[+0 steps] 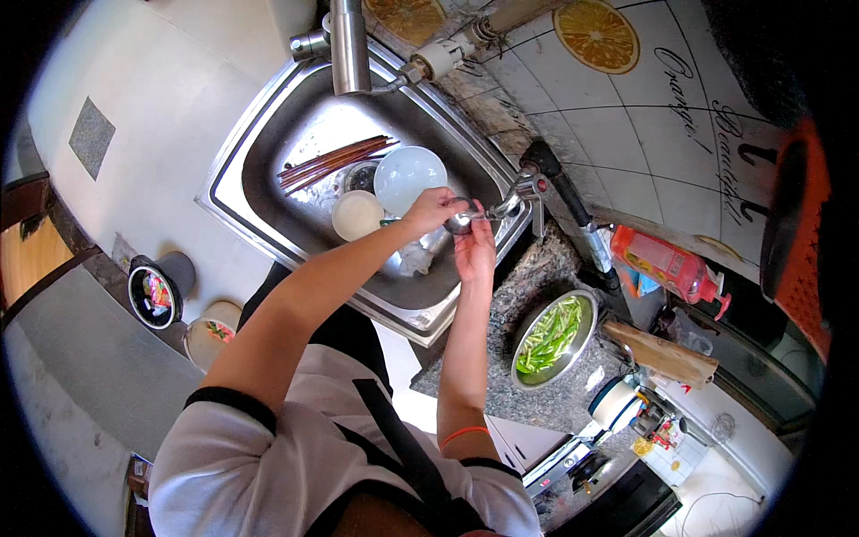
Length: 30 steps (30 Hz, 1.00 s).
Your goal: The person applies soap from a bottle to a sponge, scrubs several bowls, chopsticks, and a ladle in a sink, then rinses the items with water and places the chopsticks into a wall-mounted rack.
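Observation:
Both my hands are over the right side of the steel sink (268, 201), close to the tap (528, 190). A shiny metal spoon (460, 220) is between them, its rounded bowl showing and its handle mostly hidden. My left hand (429, 211) is closed on it with the fingertips at its upper edge. From below and the right, my right hand (474, 255) grips the same spoon. Beneath my hands the sink holds a whitish bowl (410, 177), a smaller cream bowl (358, 216), a bunch of brown chopsticks (331, 165) and a crumpled clear piece (415, 258).
A metal bowl of cut green vegetables (551, 342) stands on the granite counter to the right. Beyond it are a red pump bottle (664, 263) and a wooden board (660, 353). A dark bucket (159, 288) and a pale bucket (212, 336) are on the floor at left.

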Available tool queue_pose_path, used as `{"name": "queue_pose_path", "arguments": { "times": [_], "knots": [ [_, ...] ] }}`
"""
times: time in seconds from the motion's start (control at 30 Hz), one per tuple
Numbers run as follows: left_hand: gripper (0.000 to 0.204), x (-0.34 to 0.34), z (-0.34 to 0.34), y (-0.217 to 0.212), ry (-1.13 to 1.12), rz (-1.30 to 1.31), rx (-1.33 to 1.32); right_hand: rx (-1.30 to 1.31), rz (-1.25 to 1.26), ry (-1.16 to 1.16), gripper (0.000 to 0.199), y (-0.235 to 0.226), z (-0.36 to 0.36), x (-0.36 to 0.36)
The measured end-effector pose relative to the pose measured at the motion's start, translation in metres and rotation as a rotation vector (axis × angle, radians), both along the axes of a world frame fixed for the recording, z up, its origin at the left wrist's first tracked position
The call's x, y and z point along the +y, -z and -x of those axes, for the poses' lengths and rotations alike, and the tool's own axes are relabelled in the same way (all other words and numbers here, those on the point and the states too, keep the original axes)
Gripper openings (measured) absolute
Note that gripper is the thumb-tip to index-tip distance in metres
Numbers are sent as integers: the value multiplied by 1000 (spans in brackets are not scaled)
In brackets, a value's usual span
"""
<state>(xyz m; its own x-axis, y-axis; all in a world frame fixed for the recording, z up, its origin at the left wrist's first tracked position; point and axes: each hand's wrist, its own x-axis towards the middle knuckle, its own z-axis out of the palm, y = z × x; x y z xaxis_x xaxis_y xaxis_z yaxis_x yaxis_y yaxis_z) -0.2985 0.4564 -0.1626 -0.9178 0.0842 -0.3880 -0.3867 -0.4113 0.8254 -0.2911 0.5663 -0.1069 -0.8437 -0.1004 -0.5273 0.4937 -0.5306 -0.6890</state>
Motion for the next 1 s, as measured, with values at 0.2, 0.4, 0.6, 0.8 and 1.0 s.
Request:
{"name": "queue_pose_path", "arguments": {
  "times": [0.2,0.4,0.6,0.8,1.0],
  "knots": [
    [30,-2,4,-16,25,421,140,-111,-41,70,17,23,20,18],
    [18,-53,-20,5,317,301,91,-425,274,231,21,58,31,33],
    [22,-68,-30,0,261,546,198,-291,501,184,24,62,17,4],
    [28,-78,-26,-4,396,154,-172,-313,463,-132,28,39,0,-22],
    [27,-96,-38,11,489,-898,-746,-322,-302,-6,15,45,-5,-42]
  ]
}}
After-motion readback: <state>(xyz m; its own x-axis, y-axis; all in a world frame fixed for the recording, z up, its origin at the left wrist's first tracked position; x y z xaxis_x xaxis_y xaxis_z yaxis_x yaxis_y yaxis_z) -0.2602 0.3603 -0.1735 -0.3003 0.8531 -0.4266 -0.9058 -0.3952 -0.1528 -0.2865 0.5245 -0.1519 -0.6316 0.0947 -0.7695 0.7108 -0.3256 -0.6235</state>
